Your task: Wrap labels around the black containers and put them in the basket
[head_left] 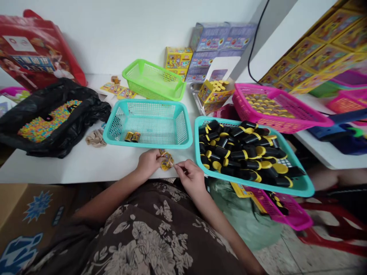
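At the table's front edge, my left hand [149,164] is closed on a bunch of small yellow printed stickers [166,160], which look curled together. My right hand [191,176] pinches at their right side; a small pale bit shows at its fingertips, too small to make out. Just behind the hands stands a teal basket [147,146] with two small labelled containers [132,136] in its front left part. Close to my right hand is another teal basket [255,187], heaped with black containers with yellow lids [237,154].
A green basket [155,89] stands behind the teal one. At left lies a black bag [54,143] of colourful beads [50,120]. A crumpled cloth [96,138] lies beside it. To the right are an opened yellow box [215,93] and a pink basket [304,118] of lidded containers.
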Demonstrator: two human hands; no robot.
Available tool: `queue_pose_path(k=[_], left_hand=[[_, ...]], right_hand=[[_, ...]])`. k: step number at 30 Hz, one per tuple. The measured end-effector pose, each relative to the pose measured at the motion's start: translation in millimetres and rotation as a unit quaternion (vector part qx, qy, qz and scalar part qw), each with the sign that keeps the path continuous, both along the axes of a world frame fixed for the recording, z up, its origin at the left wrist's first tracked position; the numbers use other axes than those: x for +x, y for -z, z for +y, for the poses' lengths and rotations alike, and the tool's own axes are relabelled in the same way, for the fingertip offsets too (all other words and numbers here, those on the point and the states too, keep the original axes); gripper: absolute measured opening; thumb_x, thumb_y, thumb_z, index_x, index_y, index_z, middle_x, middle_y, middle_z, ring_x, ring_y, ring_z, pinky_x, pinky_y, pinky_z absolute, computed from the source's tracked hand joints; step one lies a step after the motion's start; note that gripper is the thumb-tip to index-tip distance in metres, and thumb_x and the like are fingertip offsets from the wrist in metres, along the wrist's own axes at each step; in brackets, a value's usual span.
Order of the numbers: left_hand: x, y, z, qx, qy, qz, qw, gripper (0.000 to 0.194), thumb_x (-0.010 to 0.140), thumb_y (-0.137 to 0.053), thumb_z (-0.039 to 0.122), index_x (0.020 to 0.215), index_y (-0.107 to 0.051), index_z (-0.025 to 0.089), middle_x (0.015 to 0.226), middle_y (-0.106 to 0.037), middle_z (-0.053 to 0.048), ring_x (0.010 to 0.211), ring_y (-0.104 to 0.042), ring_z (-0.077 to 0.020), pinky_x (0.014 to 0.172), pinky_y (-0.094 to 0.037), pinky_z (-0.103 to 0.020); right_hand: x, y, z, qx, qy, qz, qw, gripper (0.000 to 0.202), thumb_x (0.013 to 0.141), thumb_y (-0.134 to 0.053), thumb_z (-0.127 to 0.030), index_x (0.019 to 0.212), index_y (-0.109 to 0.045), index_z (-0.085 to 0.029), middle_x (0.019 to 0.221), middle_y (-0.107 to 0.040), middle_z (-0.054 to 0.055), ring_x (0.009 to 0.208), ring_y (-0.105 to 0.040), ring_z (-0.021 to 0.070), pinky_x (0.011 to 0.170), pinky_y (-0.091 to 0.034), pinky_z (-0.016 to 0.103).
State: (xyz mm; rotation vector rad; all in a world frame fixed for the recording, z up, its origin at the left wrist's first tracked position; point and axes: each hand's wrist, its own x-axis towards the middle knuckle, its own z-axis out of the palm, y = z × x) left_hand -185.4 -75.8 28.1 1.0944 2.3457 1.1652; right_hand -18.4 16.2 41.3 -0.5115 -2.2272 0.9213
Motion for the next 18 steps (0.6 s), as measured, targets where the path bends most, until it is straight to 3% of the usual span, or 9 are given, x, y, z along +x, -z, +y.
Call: queue_pose_path(k=[6, 9, 13, 15, 18], left_hand=[[0, -1.0, -6, 0.078, -0.01, -0.086, 0.993, 0.023, 0.071, -0.076, 0.031, 0.06, -0.059, 0.019, 0.06, -0.058, 0.002, 0.06, -0.05, -0.0133, 0.06, -0.037, -0.025], [8, -14.7, -12, 0.116, 0.016, -0.133, 0.984, 0.026, 0.07, -0.077, 0.036, 0.061, -0.06, 0.018, 0.058, -0.056, 0.002, 0.056, -0.048, -0.0118, 0.056, -0.037, -0.025], [15, -33.4, -16, 0.132, 0.061, -0.292, 0.945, 0.03, 0.065, -0.08, 0.041, 0.071, -0.063, 0.018, 0.06, -0.057, 0.002, 0.05, -0.048, -0.0099, 0.047, -0.035, -0.022], [16, -37.3, -18, 0.107, 0.07, -0.347, 0.929, 0.032, 0.066, -0.08, 0.044, 0.08, -0.068, 0.016, 0.061, -0.059, 0.001, 0.047, -0.044, -0.0082, 0.043, -0.029, -0.021], [14, -36.8, -20, 0.068, 0.081, -0.368, 0.924, 0.032, 0.071, -0.076, 0.045, 0.079, -0.073, 0.015, 0.058, -0.06, 0.0, 0.045, -0.037, -0.0067, 0.043, -0.022, -0.022]], right_hand=[[-13, 11.4, 4, -0.016, 0.032, -0.017, 0.999, 0.012, 0.086, -0.063, -0.031, 0.088, -0.067, -0.02, 0.08, -0.063, 0.005, 0.07, -0.06, 0.0182, 0.065, -0.048, 0.031], [-19, 10.4, 2, -0.124, 0.004, 0.014, 0.992, 0.02, 0.08, -0.069, -0.035, 0.092, -0.067, -0.02, 0.082, -0.066, 0.004, 0.072, -0.061, 0.0182, 0.061, -0.048, 0.029], [-22, 6.3, 1, -0.315, -0.038, 0.062, 0.946, 0.025, 0.077, -0.072, -0.043, 0.072, -0.061, -0.02, 0.059, -0.058, -0.003, 0.055, -0.052, 0.0123, 0.054, -0.044, 0.025], [-21, 2.6, -3, -0.352, -0.025, 0.077, 0.933, 0.028, 0.075, -0.074, -0.044, 0.069, -0.059, -0.02, 0.054, -0.054, -0.005, 0.05, -0.048, 0.0108, 0.052, -0.042, 0.024], [-15, -6.1, -12, -0.339, -0.015, 0.074, 0.938, 0.025, 0.079, -0.07, -0.042, 0.072, -0.061, -0.02, 0.057, -0.058, -0.004, 0.05, -0.05, 0.0109, 0.05, -0.043, 0.024]])
